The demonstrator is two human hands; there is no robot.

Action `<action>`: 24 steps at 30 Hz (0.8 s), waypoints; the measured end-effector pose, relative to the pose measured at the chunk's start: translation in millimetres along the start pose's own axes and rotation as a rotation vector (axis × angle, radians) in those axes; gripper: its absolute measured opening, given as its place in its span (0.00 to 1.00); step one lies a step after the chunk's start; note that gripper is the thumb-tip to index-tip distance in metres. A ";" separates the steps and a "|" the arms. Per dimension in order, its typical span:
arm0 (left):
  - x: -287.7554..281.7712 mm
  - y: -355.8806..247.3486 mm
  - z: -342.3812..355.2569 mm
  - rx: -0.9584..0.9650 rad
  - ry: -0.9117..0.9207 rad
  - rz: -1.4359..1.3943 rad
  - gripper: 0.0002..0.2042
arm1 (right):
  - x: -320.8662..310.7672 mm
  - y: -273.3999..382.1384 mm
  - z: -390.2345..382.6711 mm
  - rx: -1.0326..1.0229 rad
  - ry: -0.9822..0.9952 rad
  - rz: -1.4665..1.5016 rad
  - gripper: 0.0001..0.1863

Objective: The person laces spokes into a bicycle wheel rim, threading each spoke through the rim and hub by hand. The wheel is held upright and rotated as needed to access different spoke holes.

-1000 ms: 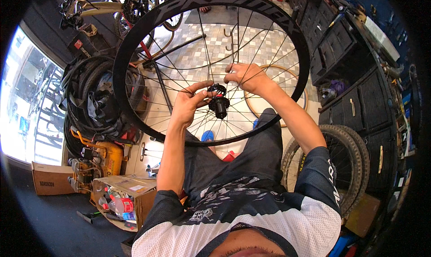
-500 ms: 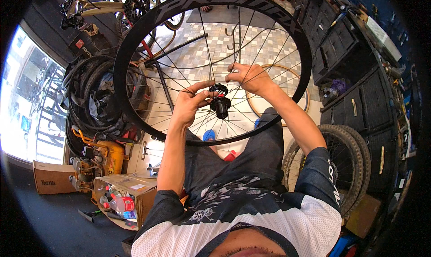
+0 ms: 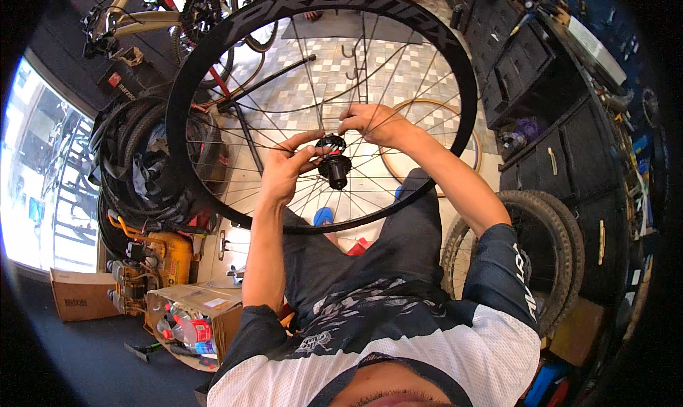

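Observation:
A large bicycle wheel with a deep black rim (image 3: 179,151) and thin spokes stands upright in front of me, over my thighs. At its centre is a black hub (image 3: 336,168) with a red ring and a splined body pointing toward me. My left hand (image 3: 283,171) closes on the hub's far flange from the left, index finger above and thumb below. My right hand (image 3: 380,124) is curled just right of and above the same flange, its thumb and index fingertips drawn together by the spokes. Whatever lies between those fingertips is too small to make out.
Tyres (image 3: 146,151) hang at the left above a yellow compressor (image 3: 167,257) and a cardboard box (image 3: 231,314) of bottles. Black drawers (image 3: 569,161) line the right, with knobby-tyred wheels (image 3: 551,254) nearby. A bicycle frame (image 3: 149,21) stands at the far left.
My right fingertips have come slightly closer to the hub flange. My left hand keeps its place on the hub. The whole view has shifted a little.

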State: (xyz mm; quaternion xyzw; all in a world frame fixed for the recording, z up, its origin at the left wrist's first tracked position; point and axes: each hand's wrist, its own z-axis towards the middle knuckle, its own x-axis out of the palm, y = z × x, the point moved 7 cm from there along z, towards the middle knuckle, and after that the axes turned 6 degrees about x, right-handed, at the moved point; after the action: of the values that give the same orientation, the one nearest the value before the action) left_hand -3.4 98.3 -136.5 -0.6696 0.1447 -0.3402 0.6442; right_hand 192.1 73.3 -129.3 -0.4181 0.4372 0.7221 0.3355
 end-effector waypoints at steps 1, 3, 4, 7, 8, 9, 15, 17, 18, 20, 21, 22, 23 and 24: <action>0.0 -1.9 0.1 0.006 0.007 0.007 0.15 | 0.8 -0.1 0.9 -0.002 0.005 -0.007 0.23; 3.6 -2.7 -3.0 0.009 -0.018 0.009 0.15 | -4.8 4.8 -3.2 -0.097 -0.135 -0.110 0.19; 2.9 -4.6 -4.5 0.013 -0.036 0.011 0.15 | -9.3 12.7 -3.2 -0.151 -0.203 -0.160 0.18; 5.2 -4.9 -3.5 0.005 0.027 0.023 0.16 | -28.7 21.9 -5.7 -0.171 -0.381 -0.190 0.15; 5.8 -5.2 -3.1 0.002 0.029 0.032 0.15 | -26.8 21.4 -4.7 -0.173 -0.365 -0.171 0.13; 4.8 -4.0 -4.4 0.000 0.024 0.026 0.15 | -22.2 20.1 -2.2 -0.168 -0.335 -0.133 0.14; 6.8 -6.2 -6.6 -0.001 0.017 0.019 0.15 | -0.7 15.9 18.6 -0.113 -0.053 0.009 0.19; 3.7 -2.6 -7.6 0.001 0.005 0.020 0.15 | -0.4 15.2 18.2 -0.124 -0.078 0.028 0.19; 2.3 -1.6 -7.9 0.002 -0.001 0.021 0.16 | -0.8 13.1 12.1 -0.114 -0.077 0.049 0.19; 4.2 -1.1 -7.3 0.003 0.007 0.045 0.16 | -3.6 8.4 0.1 -0.098 -0.085 0.090 0.17; 5.3 -1.5 -6.4 0.002 0.013 0.057 0.16 | -1.7 4.2 -2.4 -0.056 -0.060 0.078 0.16; 7.0 -3.3 -5.9 0.013 0.026 0.063 0.16 | -4.4 6.8 -5.6 -0.011 -0.035 0.069 0.15; 6.0 -2.5 -5.7 0.010 0.017 0.056 0.16 | -5.1 7.5 -7.6 0.034 -0.012 0.059 0.15; 4.9 -1.3 -5.5 0.006 0.009 0.049 0.16 | -4.5 9.5 -6.9 0.010 -0.030 0.032 0.14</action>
State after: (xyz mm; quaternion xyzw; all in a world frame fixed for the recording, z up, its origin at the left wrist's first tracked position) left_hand -3.7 91.1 -134.3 -0.6623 0.1629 -0.3277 0.6538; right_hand 188.1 62.8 -123.8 -0.3986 0.4423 0.7314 0.3324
